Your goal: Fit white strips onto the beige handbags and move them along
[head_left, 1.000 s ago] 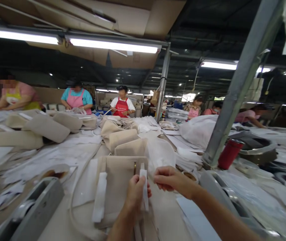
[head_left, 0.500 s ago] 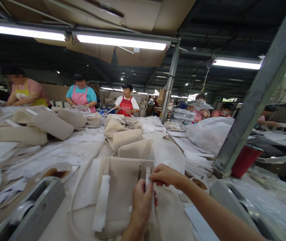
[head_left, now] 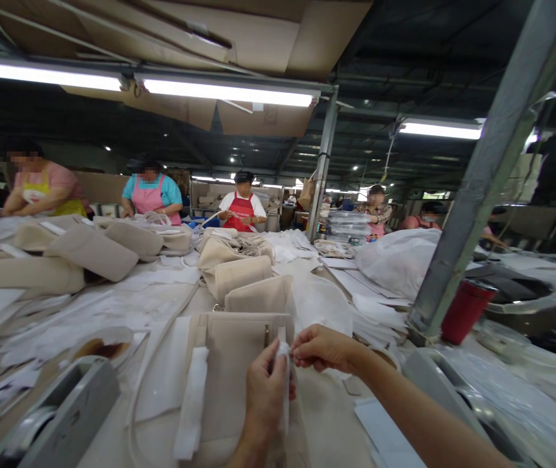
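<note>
One camera sits on the person's head, looking forward and slightly down along a long worktable (head_left: 161, 292). The left hand (head_left: 265, 396) and right hand (head_left: 324, 348) lie close below it, at 6 o'clock. Co-workers (head_left: 241, 208) stand far off at 11 to 12 o'clock. A steel post (head_left: 477, 175) rises near at 2 o'clock. Ceiling lights fill the top.

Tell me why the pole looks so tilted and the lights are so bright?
Head view: the wide lens bends the edges, so the metal pole leans. The ceiling lights glare white, the roof stays dark. The left hand and right hand, pinching a white strip, look slightly soft.
</note>
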Demonstrator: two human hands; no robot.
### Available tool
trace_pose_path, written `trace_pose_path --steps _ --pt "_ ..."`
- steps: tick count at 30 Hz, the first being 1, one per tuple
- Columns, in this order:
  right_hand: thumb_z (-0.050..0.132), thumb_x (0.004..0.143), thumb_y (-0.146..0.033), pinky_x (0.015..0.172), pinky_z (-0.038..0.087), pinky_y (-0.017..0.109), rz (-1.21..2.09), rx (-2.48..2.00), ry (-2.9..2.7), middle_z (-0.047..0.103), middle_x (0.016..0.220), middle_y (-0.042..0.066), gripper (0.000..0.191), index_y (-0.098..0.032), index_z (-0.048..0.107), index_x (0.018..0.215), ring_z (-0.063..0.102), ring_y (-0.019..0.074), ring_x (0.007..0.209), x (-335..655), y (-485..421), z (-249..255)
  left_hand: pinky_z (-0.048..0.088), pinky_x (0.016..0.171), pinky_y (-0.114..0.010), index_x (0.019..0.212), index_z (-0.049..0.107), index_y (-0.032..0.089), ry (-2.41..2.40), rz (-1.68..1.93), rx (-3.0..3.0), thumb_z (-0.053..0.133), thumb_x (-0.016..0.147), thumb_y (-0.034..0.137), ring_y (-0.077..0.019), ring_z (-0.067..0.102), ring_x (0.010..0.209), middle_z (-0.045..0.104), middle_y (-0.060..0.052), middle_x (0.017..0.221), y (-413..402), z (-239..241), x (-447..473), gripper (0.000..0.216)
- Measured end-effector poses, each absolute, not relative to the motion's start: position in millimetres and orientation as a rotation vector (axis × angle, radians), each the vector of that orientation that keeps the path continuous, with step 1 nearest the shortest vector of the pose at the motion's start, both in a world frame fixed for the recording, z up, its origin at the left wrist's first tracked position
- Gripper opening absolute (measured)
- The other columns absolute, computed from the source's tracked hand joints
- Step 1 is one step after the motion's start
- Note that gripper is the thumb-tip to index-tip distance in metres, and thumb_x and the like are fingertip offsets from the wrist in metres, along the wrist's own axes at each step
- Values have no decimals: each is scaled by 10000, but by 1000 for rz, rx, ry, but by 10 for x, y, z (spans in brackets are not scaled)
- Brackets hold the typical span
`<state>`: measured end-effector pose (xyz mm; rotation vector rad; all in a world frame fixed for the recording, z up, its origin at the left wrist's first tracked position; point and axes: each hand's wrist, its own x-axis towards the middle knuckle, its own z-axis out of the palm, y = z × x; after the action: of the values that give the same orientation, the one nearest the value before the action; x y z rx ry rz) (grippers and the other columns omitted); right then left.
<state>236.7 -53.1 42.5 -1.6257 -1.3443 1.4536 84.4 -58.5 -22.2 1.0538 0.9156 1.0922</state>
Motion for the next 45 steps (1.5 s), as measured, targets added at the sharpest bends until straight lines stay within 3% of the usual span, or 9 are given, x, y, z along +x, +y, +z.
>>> trace_pose_path --steps 4,10,14,21,24,29,38,42,45 --pt "617 512 -182 403 232 172 1447 -1561 -1319 617 543 -14 192 -146 612 700 509 84 484 2381 -553 324 458 426 -231 1301 525 71 826 1032 779 735 689 431 -112 506 413 584 16 506 -574 -154 839 740" --pt "596 513 -208 430 261 173 1307 -1454 -1162 519 482 -94 253 -181 516 751 445 62 432 2160 -588 44 471 432 -220 1295 497 32 759 1012 620 674 769 265 -108 527 419 618 -21 531 -577 -140 847 602" --pt "657 559 -304 458 342 200 1283 -1343 -1045 461 486 -115 286 -199 480 757 432 62 417 2017 -598 -87 469 425 -228 1282 537 53 782 1032 754 706 736 340 -112 514 402 573 15 480 -591 -145 856 640" --pt "778 536 -453 394 331 234 1300 -1244 -985 475 479 -87 426 -203 483 715 435 94 375 1958 -619 -179 444 403 -233 1256 609 110 901 1111 1092 703 717 406 -137 528 435 606 12 521 -611 -225 841 622" --pt "758 569 -440 389 345 240 1274 -1248 -974 520 518 -72 372 -196 513 709 438 95 383 1933 -623 -200 489 481 -247 1211 650 129 922 1165 1143 688 728 369 -180 604 553 682 -34 607 -607 -252 823 541" --pt "692 576 -247 409 267 186 1204 -1296 -942 552 534 -73 208 -180 552 715 456 70 424 1948 -603 -212 540 622 -278 1153 688 145 937 1226 1201 667 736 320 -229 664 730 747 -83 783 -603 -277 813 453" --pt "542 474 -157 400 348 209 1380 -1083 -867 552 552 -62 340 -199 584 809 451 94 424 1917 -572 -279 539 812 -317 1114 714 169 969 1254 1349 635 764 303 -272 667 943 754 -113 979 -591 -301 808 383" --pt "598 587 -269 343 323 221 1654 -823 -671 616 585 -6 346 -175 642 917 483 132 400 1933 -539 -390 538 837 -348 1135 702 144 985 1198 1375 620 776 350 -281 666 950 747 -133 1001 -576 -296 814 422" --pt "590 729 -428 389 401 240 1744 -710 -608 691 676 74 341 -142 670 896 591 180 499 1962 -497 -450 521 870 -355 1125 706 124 927 1203 1355 623 767 413 -278 655 953 733 -140 1052 -564 -320 829 467"
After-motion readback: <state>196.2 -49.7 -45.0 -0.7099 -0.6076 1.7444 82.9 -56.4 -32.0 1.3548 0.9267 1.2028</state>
